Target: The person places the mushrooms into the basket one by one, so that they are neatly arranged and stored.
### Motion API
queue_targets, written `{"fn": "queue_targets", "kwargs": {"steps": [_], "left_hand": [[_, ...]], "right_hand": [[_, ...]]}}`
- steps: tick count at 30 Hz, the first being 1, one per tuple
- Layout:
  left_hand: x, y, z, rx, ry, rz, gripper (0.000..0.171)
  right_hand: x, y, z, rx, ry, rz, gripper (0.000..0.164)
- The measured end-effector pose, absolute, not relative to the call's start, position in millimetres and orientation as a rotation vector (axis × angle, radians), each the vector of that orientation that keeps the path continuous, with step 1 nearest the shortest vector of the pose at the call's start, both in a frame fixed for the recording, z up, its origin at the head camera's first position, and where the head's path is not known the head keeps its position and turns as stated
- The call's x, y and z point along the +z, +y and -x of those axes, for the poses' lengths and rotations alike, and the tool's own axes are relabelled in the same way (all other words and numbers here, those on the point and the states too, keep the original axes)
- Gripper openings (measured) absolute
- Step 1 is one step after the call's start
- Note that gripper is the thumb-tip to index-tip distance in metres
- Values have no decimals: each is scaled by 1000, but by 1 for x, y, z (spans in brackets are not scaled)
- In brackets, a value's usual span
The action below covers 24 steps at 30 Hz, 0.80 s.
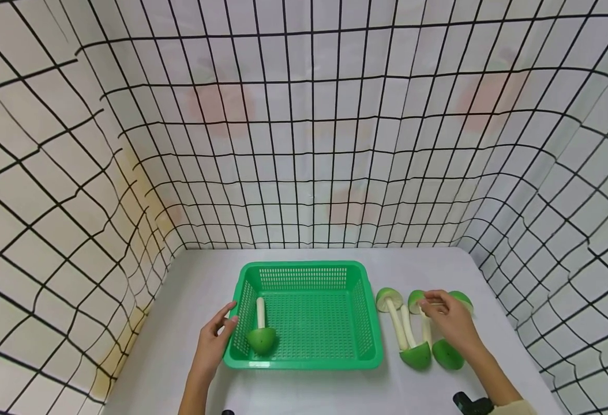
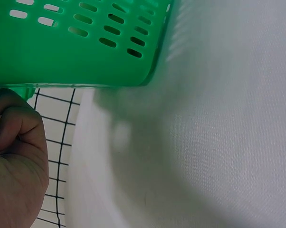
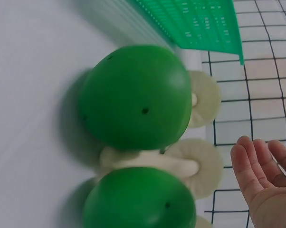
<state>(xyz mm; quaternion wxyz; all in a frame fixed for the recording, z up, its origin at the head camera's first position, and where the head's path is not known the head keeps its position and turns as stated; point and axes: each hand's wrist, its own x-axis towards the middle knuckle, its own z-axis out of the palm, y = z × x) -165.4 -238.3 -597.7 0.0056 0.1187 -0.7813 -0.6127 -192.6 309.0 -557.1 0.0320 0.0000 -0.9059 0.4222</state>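
A green-capped toy mushroom (image 1: 261, 340) with a white stem lies at the left inside the green plastic basket (image 1: 304, 364). My left hand (image 1: 214, 340) is at the basket's left rim, its fingertips right at the edge with fingers loosely bent. In the left wrist view that hand (image 2: 17, 161) shows below the basket's rim. To the right of the basket lie several more toy mushrooms (image 1: 415, 357), set head to tail. Over their far caps hovers my right hand (image 1: 451, 323). The right wrist view shows its fingers (image 3: 247, 168) apart with nothing between them, beyond two green caps (image 3: 136, 97).
Black wire grid (image 1: 311, 138) walls the white table (image 1: 304, 392) at the back and both sides, with pale cloth behind it. A dark device (image 1: 472, 403) is on the right wrist.
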Motion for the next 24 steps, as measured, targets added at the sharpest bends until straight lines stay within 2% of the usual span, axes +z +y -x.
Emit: {"fn": "queue_targets", "kwargs": {"steps": [15,24], "left_hand": [[-599,-239,167,-1928,-2458,-397,47],[-597,-237,166,-1966,-2430,-408,48]], "right_hand": [[-574,350,189,1139,-2828,133,49],[-597,373,189,1050,-2846,212,51]]}}
